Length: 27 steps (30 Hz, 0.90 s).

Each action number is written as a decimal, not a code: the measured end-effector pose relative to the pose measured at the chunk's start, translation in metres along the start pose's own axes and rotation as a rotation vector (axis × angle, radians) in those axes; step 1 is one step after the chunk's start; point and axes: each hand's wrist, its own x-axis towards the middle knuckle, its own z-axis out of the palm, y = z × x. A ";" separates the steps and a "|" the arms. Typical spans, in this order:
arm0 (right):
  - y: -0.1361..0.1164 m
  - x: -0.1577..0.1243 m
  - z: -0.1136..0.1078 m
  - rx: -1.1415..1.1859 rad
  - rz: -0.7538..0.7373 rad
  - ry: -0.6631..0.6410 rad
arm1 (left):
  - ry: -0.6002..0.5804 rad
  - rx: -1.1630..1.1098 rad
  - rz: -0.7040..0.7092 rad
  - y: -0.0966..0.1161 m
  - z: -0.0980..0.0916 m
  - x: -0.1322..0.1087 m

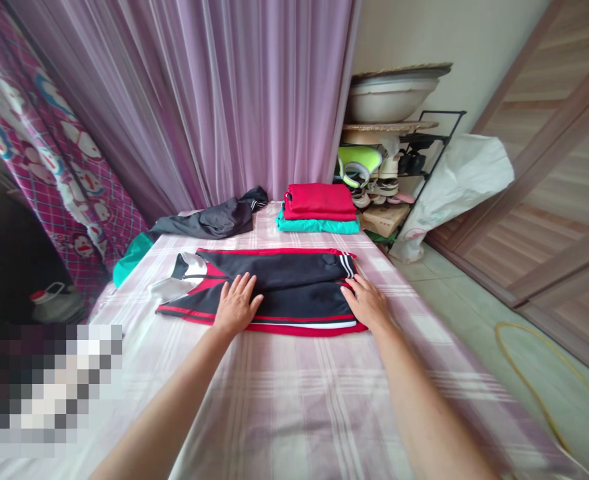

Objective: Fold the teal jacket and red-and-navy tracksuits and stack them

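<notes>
The left hand (237,305) and right hand (367,302) press flat and open, well apart, on a folded black garment with red trim (294,293), which lies across the middle of a plaid bed sheet (274,407). Beyond it, at upper centre, folded red clothes (318,200) sit on folded teal clothes (314,225), with a crumpled dark grey garment (214,221) to their left. A shoe rack (404,160) stands at upper right.

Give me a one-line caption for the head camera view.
Left hand and right hand rest on a folded black-and-red jacket atop a checked bedsheet.
</notes>
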 end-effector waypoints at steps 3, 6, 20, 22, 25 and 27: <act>0.004 0.002 0.004 0.008 -0.021 0.011 | -0.049 -0.043 -0.012 0.012 0.007 -0.006; 0.012 0.006 0.010 0.039 -0.035 0.006 | -0.042 -0.061 -0.025 0.014 0.010 -0.009; 0.035 0.001 0.005 0.029 0.122 0.061 | -0.003 -0.058 -0.007 0.011 0.013 -0.010; 0.033 -0.001 0.001 -0.014 0.198 0.034 | 0.021 -0.062 0.001 0.011 0.015 -0.010; 0.029 -0.003 -0.003 -0.006 0.221 0.010 | 0.077 -0.062 0.029 0.010 0.016 -0.013; 0.026 -0.003 -0.004 0.017 0.222 0.013 | 0.122 -0.059 0.092 0.010 0.015 -0.015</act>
